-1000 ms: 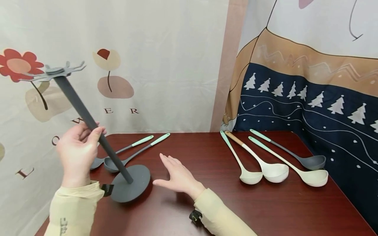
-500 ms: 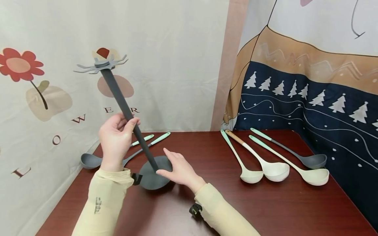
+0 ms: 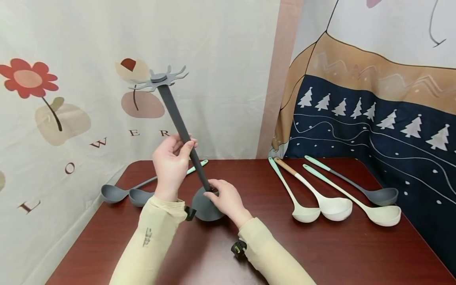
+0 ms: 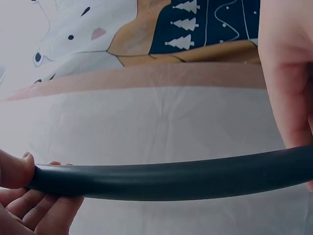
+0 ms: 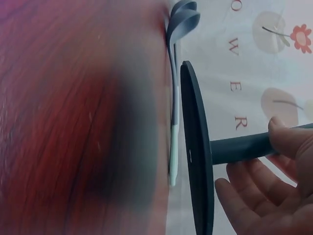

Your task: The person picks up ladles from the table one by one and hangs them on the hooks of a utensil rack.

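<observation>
Steadying the gray utensil stand (image 3: 172, 109) left of the frame's center, both hands are apparently doing the positioning step. The left hand (image 3: 172, 162) is curling thumb and fingers round the middle of the pole (image 3: 200, 168); the right hand (image 3: 228, 200) is pinching it just above the round base (image 3: 208, 210). The top is leaning toward upper left, the base seemingly hanging above the table (image 3: 292, 253). Setting it down would be calling for straightening the pole and leveling the base.

Head view is bright; the tabletop (image 3: 210, 259) shows pale glare (lower centre). Left wrist view is dimmer; the pole (image 4: 161, 182) carries a faint, soft highlight. Right wrist view blurs the tabletop.
</observation>
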A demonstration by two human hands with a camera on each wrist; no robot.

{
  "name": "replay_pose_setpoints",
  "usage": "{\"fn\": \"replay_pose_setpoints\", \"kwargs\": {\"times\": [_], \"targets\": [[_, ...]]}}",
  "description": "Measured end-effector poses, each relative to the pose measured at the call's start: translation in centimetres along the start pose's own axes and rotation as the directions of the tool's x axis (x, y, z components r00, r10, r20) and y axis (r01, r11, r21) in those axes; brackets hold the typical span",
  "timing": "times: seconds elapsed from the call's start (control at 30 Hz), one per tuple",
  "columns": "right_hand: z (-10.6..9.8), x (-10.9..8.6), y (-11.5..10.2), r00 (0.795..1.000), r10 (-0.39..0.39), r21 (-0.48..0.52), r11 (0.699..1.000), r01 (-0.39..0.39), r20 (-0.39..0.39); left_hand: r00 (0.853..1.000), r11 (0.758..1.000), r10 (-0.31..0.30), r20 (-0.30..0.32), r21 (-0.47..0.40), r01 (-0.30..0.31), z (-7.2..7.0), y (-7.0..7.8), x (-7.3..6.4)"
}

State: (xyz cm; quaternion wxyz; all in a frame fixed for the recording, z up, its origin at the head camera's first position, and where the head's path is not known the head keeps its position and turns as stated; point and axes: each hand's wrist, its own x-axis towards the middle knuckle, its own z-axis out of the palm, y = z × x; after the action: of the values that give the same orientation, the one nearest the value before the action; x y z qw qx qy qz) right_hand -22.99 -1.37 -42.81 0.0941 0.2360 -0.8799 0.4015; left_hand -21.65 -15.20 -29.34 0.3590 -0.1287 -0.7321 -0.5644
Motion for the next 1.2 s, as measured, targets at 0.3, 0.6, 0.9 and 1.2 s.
{"fn": "replay_pose_setpoints", "kwargs": {"times": [0.3, 0.6, 0.9, 1.2], "targets": [[-1.4, -0.8, 2.0, 0.997, 0.021, 0.0, 1.0, -0.021, -0.076, 0.997, 0.994, -0.035, 0.066, -0.104, 0.042, 2.8, 0.3, -0.2], [-4.1, -1.1, 3.9, 0.991, 0.055, 0.001, 0.998, -0.055, -0.125, 0.979, 0.97, -0.024, 0.202, -0.233, 0.072, 5.8, 0.6, 0.9], [-5.8, -1.4, 5.6, 0.98, 0.115, 0.025, 0.993, -0.113, -0.16, 0.952, 0.965, -0.037, 0.302, -0.235, 0.112, 8.5, 0.8, 1.8], [-6.3, -1.8, 7.5, 0.97, 0.171, 0.012, 0.985, -0.171, -0.172, 0.941, 0.977, -0.056, 0.333, -0.175, 0.12, 10.8, 0.2, 1.3]]}}
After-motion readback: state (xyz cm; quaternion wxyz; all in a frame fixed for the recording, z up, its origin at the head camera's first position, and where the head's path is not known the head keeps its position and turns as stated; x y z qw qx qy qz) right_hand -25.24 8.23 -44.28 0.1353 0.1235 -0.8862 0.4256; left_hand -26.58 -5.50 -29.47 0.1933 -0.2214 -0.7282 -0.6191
